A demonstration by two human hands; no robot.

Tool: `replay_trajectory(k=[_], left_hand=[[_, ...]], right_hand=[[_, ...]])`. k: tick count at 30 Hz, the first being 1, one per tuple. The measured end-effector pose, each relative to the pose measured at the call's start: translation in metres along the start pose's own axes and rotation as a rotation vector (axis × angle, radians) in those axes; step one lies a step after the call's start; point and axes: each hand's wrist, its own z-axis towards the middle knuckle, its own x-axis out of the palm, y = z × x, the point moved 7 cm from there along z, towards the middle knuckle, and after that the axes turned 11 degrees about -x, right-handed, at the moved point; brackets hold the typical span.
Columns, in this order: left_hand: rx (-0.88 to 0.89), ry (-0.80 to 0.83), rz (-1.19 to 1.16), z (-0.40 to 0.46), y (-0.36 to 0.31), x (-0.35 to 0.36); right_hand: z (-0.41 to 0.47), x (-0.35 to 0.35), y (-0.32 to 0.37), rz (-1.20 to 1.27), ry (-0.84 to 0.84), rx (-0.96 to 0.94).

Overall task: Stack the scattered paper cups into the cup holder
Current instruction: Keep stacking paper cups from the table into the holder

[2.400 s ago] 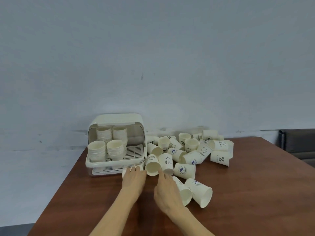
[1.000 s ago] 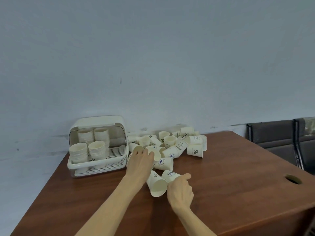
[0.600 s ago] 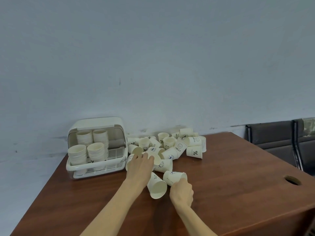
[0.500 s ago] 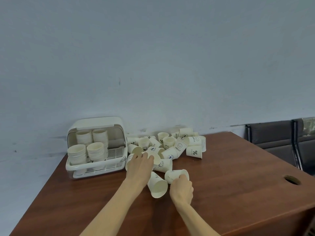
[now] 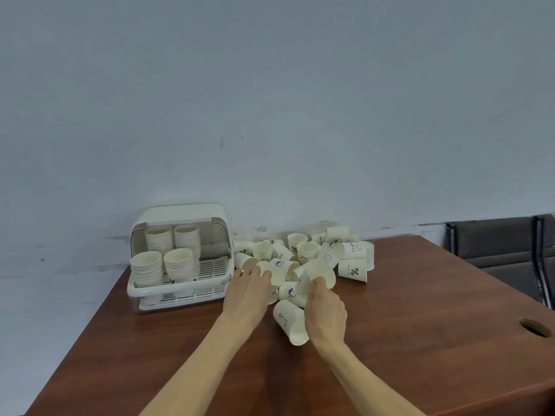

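Lifting a paper cup (image 5: 319,277) clear of the table (image 5: 420,340), the right hand (image 5: 326,313) now holds it above the pile; half a second ago that cup lay on its side on the wood just ahead of the same hand. The cup's mouth has swung up and toward the camera, its long axis tilted, base pointing away and down toward the heap.

The right hand's fingers and thumb curl round the cup's lower wall, wrist low, forearm running in from the bottom edge. The left hand (image 5: 247,292) reaches forward with its fingers bent over another cup (image 5: 271,273) at the near edge of the heap, as it did before; how firmly it grips is hard to tell.

A third cup (image 5: 291,325) lies on its side between the two hands, mouth toward the camera, long axis running front to back.

The scattered cups (image 5: 330,253) sit in a loose heap by the wall, pointing every way. The cup holder (image 5: 180,256) stands to their left with its lid raised and four stacks (image 5: 163,259) upright inside. Dark chairs (image 5: 504,244) stand past the table's right end.
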Motion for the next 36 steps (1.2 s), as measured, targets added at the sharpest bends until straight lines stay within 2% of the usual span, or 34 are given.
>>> replay_trajectory(k=[5,17,29,36], left_hand=[[-0.056,-0.009,0.003,0.002,0.023,0.000],[-0.206,-0.065,-0.061,0.003,0.110,-0.013],[-0.427,-0.157,-0.052,0.007,0.222,-0.025],[-0.518,-0.234,-0.118,0.006,0.262,-0.037]], right_hand=[[0.011,0.007,0.028,-0.097,0.058,-0.211],[0.019,0.041,0.111,-0.061,0.095,-0.503],[0.041,0.090,0.190,0.085,0.216,-0.591],[0.085,0.107,0.244,0.087,0.134,-0.658]])
